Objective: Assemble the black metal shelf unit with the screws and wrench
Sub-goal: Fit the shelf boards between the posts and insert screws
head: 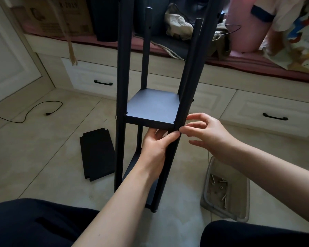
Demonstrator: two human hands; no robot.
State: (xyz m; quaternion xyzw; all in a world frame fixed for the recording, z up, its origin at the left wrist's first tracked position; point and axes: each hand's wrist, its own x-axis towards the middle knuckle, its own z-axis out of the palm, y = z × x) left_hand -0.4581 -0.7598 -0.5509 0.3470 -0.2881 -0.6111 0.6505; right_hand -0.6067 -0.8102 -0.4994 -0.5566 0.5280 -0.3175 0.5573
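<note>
The black metal shelf unit (121, 86) stands upright on the floor between my knees, with tall round posts and a square shelf panel (153, 106) fixed partway up. My left hand (155, 145) reaches under that panel and grips the near right post (169, 157) just below it. My right hand (205, 132) is at the outer side of the same post at panel height, thumb and forefinger pinched together against the corner; whatever they hold is too small to see. A clear plastic tray (243, 211) with several screws (221, 189) lies on the floor to the right.
A loose black shelf panel (96, 154) lies flat on the tiles to the left. A black cable (34, 111) trails at far left. Drawers with black handles (103, 83) run along the back under a cushioned bench holding clothes and a cardboard box (52, 16).
</note>
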